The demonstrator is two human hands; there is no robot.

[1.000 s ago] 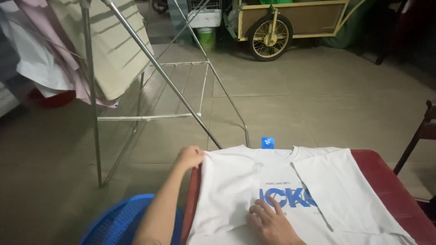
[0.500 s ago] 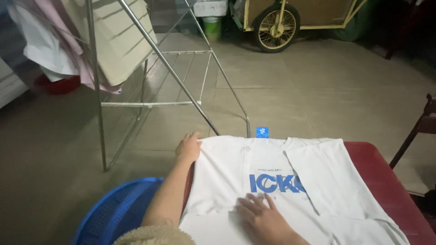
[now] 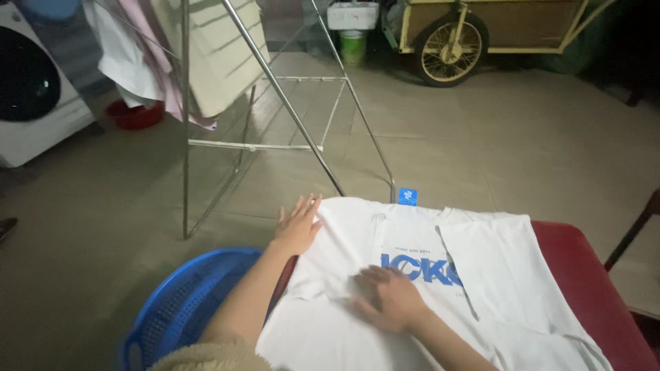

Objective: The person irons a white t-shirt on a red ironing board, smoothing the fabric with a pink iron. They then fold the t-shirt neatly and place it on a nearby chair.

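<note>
A white T-shirt (image 3: 509,275) with blue lettering lies spread on a red padded surface (image 3: 591,275), its right side folded inward. My left hand (image 3: 298,223) lies flat with fingers apart on the shirt's far left corner. My right hand (image 3: 386,295) presses palm down on the middle of the shirt, just left of the lettering. Neither hand grips anything.
A blue plastic laundry basket (image 3: 182,306) sits on the floor at my left. A metal drying rack (image 3: 275,89) with hanging clothes (image 3: 199,55) stands ahead. A white washing machine (image 3: 34,96), a red basin (image 3: 134,113) and a wheeled cart (image 3: 474,34) stand farther off.
The view has tilted and shifted, showing more floor and the washing machine. My left hand has opened flat on the shirt corner; my right hand stays pressed on the middle of the shirt.
</note>
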